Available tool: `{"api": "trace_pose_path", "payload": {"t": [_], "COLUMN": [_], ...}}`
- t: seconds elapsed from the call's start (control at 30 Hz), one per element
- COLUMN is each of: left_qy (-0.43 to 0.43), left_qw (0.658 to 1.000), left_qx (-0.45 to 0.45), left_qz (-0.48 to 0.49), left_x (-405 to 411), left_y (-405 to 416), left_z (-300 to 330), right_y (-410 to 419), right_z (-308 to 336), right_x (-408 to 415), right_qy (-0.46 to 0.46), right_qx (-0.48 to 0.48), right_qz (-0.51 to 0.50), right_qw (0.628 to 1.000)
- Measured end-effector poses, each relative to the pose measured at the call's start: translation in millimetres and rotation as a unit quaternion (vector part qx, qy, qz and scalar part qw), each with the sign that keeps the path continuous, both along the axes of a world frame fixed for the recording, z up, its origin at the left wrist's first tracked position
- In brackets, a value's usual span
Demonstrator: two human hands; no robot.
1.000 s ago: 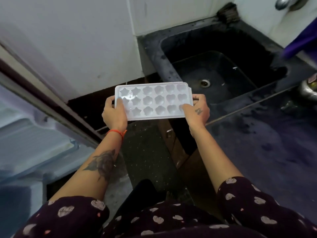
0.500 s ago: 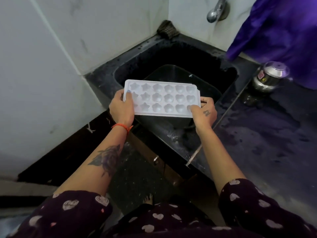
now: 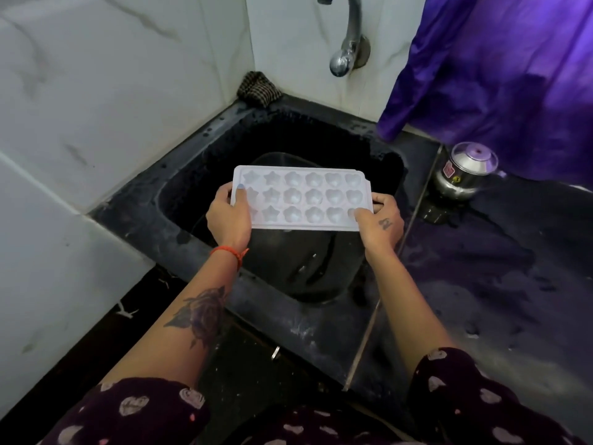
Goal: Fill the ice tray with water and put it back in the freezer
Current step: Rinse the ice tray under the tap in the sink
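Tiled wall (image 3: 128,75), white. Sink (image 3: 199,168), black, wet; tap (image 3: 348,43) above. Tray (image 3: 301,197): white, held level over the sink, apparently empty; probably light, stiff plastic, best held by its short ends. Left hand (image 3: 229,216), right hand (image 3: 380,223): each grasping one end.

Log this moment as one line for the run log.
stage: tray at sink | ice tray: level over sink | left hand, right hand: grip tray ends | tap: no water visible
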State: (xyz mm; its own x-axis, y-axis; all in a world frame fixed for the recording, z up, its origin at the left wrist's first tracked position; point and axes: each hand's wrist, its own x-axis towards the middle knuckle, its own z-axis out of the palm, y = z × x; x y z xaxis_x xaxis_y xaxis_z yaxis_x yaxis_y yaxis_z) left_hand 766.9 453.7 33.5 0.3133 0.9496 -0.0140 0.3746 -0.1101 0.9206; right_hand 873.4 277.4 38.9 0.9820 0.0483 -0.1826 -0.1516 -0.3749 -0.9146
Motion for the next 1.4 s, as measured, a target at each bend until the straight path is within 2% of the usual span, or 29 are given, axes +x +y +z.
{"api": "trace_pose_path", "payload": {"t": [0.23, 0.47, 0.67, 0.87, 0.93, 1.13, 1.4], "left_qy": [-0.021, -0.022, -0.069, -0.072, -0.071, -0.064, -0.058], "left_qw": [0.998, 0.995, 0.989, 0.988, 0.987, 0.986, 0.987], "left_qx": [-0.066, -0.080, -0.106, -0.114, -0.124, -0.133, -0.129], "left_qz": [-0.014, -0.046, -0.078, -0.071, -0.074, -0.076, -0.083], "left_x": [35, 69, 95, 114, 120, 134, 149], "left_y": [21, 60, 91, 115, 121, 130, 138], "left_z": [-8, -8, -2, 0, -1, -1, -10], "right_y": [21, 49, 68, 92, 101, 136, 178], "right_z": [2, 7, 11, 24, 32, 55, 54], "right_x": [34, 55, 67, 97, 113, 169, 217], "right_qy": [-0.003, -0.002, -0.013, -0.087, -0.125, -0.208, -0.291], "right_qx": [-0.010, -0.009, -0.006, -0.005, -0.015, -0.129, -0.244], "right_qz": [0.006, -0.029, -0.055, -0.101, -0.085, 0.024, 0.130], "right_qw": [1.000, 1.000, 0.998, 0.991, 0.988, 0.969, 0.916]}}
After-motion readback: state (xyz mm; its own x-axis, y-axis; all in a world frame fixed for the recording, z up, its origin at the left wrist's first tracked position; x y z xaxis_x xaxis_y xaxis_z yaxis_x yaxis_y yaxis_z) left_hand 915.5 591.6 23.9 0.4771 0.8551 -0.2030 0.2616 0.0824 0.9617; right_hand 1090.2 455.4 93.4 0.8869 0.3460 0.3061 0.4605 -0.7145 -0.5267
